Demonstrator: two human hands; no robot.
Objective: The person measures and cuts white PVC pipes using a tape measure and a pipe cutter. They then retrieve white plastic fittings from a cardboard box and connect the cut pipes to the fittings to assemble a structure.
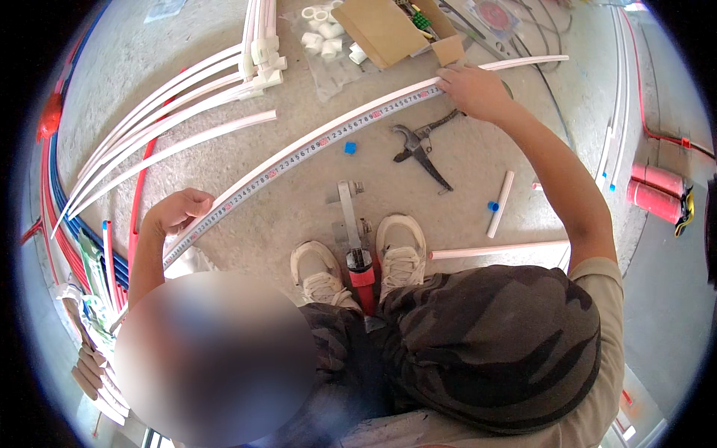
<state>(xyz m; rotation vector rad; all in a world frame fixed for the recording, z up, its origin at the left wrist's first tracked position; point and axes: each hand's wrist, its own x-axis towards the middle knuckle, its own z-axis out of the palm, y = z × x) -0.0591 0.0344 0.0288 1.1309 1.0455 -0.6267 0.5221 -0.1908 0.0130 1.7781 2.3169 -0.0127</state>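
A long white pipe [302, 145] slants across the floor, with a tape measure's pulled-out blade [299, 157] lying along its near side. My left hand [179, 211] is closed at the lower left end, thumb and fingers pinching the pipe and blade together. At the upper right, my right hand [472, 91] is closed over the same pipe where the visible blade ends; the pipe runs on past it. Whether the tape's case sits under that palm is hidden. Below the pipe lie black pipe cutters [422, 153] and a small blue cap [350, 148].
Between my shoes stands a red-handled tool [361, 280] with a flat metal plate. White pipes with fittings [261, 67] lie upper left. Beyond are bagged white fittings [326, 41] and a cardboard box [385, 30]. Right are a short pipe [501, 203] and red cylinders [657, 190].
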